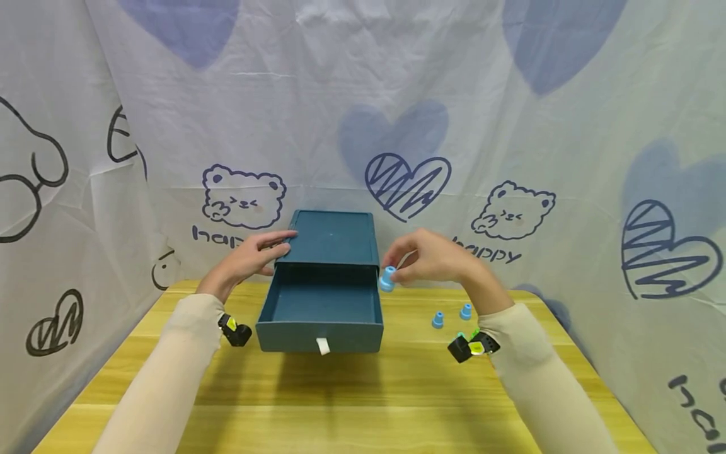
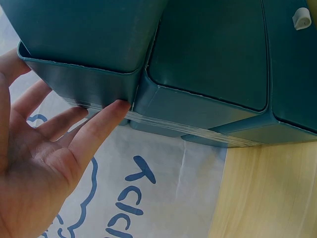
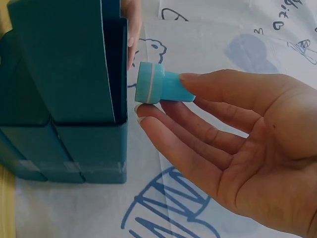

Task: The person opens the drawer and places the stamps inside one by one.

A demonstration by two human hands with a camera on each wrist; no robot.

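On the printed cloth backdrop point(image 1: 363, 94) ahead of me, "happy" reads under the bear point(image 1: 513, 211) at two o'clock. Under the bear point(image 1: 244, 197) at eleven o'clock, only "hap" shows.

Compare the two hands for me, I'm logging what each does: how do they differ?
The right hand pinches a small blue cap beside the open drawer; the left hand holds nothing. The left hand's straight fingers rest against the teal box, while the right hand touches neither. Both wear wrist cameras.

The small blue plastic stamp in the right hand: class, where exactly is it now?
In the head view, the small blue plastic stamp is pinched by the right hand, just beside the right edge of the open teal plastic drawer, above the wooden table.
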